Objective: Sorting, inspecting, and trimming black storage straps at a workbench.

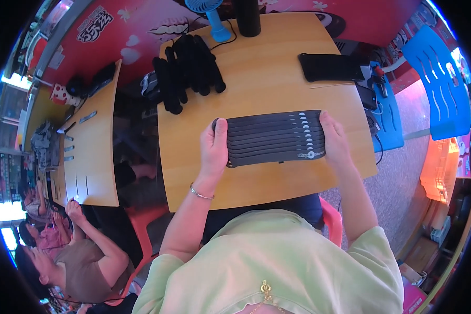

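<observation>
Over the near half of the wooden table, both my hands hold a stack of flat dark grey strips (269, 137) by its two ends. The strips overlap in rows, and each shows a pale half-round mark near the right end. My left hand (214, 149) grips the left end, thumb on top and fingers hidden beneath. On the right end, my right hand (334, 136) closes the same way. What the strips are made for cannot be told from this view.
Black soft rolls (188, 70) lie heaped at the table's (267, 63) far left. A flat black bundle (331, 68) rests far right. A blue fan (217, 26) and a black cylinder (247, 21) stand at the back. A blue chair (437, 83) is right; people sit left.
</observation>
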Available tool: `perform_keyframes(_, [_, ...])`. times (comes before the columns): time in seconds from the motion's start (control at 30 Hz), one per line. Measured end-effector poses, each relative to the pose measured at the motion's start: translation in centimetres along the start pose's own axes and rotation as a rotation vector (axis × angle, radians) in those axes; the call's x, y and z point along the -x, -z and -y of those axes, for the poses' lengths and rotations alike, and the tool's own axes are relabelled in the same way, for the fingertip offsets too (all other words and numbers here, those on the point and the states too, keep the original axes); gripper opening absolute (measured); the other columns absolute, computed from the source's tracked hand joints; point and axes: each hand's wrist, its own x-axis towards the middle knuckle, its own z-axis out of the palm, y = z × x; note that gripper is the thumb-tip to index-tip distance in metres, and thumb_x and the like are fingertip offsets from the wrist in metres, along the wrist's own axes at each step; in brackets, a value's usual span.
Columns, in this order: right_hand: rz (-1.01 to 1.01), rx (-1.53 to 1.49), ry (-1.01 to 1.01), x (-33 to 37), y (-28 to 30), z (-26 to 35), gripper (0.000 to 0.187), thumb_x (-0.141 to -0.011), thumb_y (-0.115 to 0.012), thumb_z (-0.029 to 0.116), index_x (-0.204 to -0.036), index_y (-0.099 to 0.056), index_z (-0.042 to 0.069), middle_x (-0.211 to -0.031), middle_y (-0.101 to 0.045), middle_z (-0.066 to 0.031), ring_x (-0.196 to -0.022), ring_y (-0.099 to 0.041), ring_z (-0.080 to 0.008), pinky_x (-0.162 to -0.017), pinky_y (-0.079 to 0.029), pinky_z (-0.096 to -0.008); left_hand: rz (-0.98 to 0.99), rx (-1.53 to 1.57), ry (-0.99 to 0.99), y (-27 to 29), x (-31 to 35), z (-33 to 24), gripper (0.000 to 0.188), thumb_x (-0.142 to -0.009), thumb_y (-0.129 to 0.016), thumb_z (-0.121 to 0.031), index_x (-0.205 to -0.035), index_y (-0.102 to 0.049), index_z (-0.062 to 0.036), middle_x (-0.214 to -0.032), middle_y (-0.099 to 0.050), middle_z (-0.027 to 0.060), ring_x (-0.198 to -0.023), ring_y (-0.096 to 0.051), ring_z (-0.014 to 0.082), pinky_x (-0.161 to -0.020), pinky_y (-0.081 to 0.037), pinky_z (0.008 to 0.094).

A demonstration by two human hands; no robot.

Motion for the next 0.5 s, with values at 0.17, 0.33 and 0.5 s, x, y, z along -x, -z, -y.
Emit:
perform_keyframes(0.17, [-0.011, -0.111, 0.040, -1.6, 1.4, -1.0, 0.038, -0.098, -0.046, 0.030, -0.091, -0.062, -0.002, -0.079, -0.062, 0.0006, -0.071, -0.054, -0.0039, -0.065, -0.043, -0.0191, -0.042, 0.125, 0.188, -0.9, -1.3, -0.7, 0.035, -0.098, -0.044, -0.034, -0.098, -0.059, -0.0021, -0.090, -0.062, 0.0008, -0.080, -0.057, 0.0066, -0.071, -0.047, 0.0213])
perform_keyframes(0.33, [-0.117, 0.281, 0.209, -3.2, 4.7, -0.5, 0.032, -0.096, -0.050, 0.028, -0.087, -0.060, -0.001, -0.073, -0.055, 0.0037, -0.068, -0.048, -0.0036, -0.062, -0.040, -0.0201, 0.305, 0.060, 0.297, -1.9, -1.2, -0.2, 0.033, -0.097, -0.047, -0.021, -0.122, -0.047, 0.0003, -0.114, -0.055, 0.0041, -0.104, -0.051, 0.0095, -0.091, -0.042, 0.0248])
perform_keyframes(0.5, [0.005, 0.376, 0.202, -4.6, 9.2, 2.5, 0.025, -0.094, -0.053, 0.024, -0.089, -0.060, 0.001, -0.073, -0.052, 0.0047, -0.068, -0.044, -0.0025, -0.059, -0.037, -0.0202, 0.453, 0.040, 0.282, -5.8, -3.4, -1.2, 0.030, -0.095, -0.051, -0.016, -0.120, -0.049, 0.0010, -0.112, -0.056, 0.0024, -0.102, -0.051, 0.0081, -0.090, -0.042, 0.0241])
